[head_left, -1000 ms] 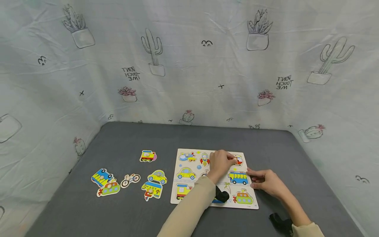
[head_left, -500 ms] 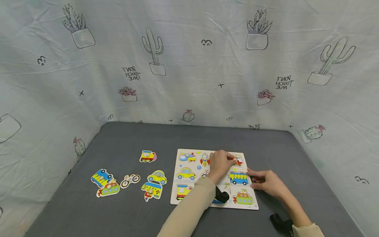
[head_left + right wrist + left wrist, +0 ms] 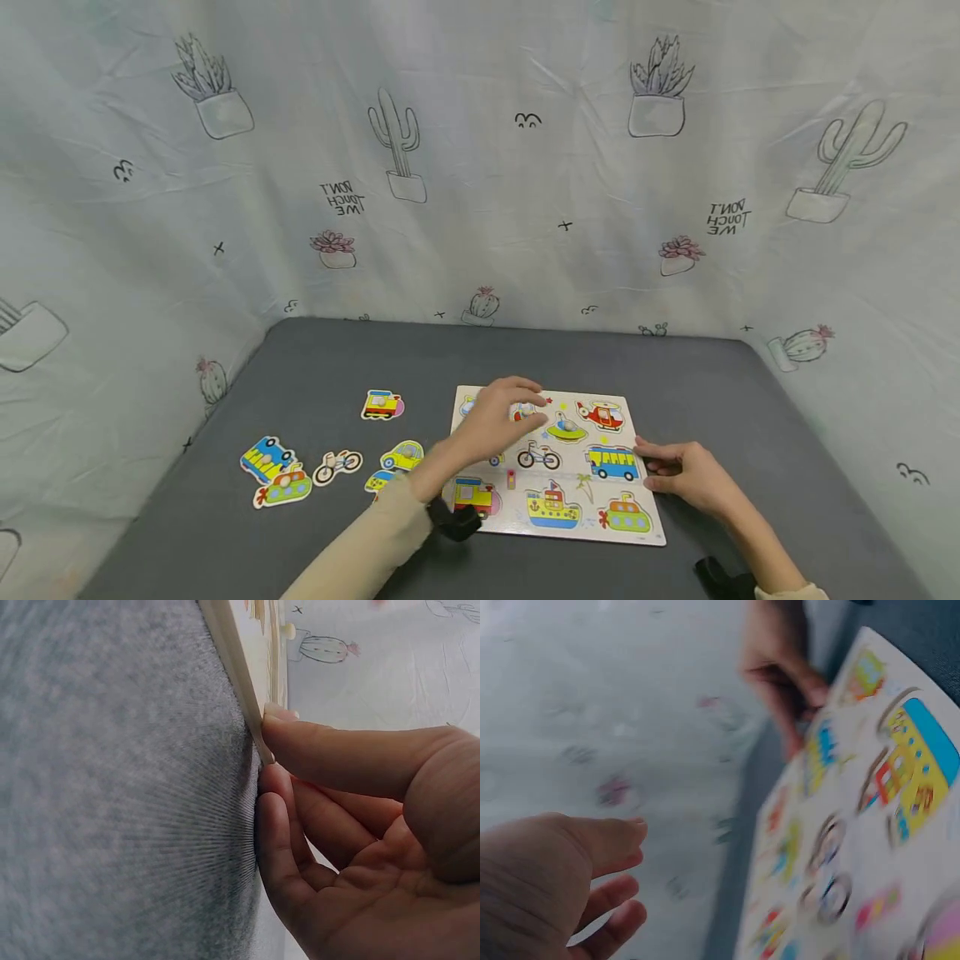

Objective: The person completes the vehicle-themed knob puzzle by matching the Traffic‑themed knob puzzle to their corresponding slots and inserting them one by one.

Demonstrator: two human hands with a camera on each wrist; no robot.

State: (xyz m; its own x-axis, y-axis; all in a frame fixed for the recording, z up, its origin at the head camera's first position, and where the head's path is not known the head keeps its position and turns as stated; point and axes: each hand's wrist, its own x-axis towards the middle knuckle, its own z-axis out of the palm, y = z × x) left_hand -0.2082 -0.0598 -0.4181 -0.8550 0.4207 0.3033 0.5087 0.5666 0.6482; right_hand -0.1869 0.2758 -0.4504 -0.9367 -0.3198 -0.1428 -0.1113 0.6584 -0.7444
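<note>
- Left hand (image 3: 498, 421): wide grip, nothing held, above the board (image 3: 590, 533).
- Right hand (image 3: 693, 479) pinches the board's edge.
- The board, flat on the surface (image 3: 322, 358), seems stiff, light.
- Train piece (image 3: 383, 412), left of it: probably best held by its knob (image 3: 381, 402).

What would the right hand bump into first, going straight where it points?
The board, at once: the right hand is touching its edge. Past that edge, the bus seems next in line, though depth is hard to judge.
</note>
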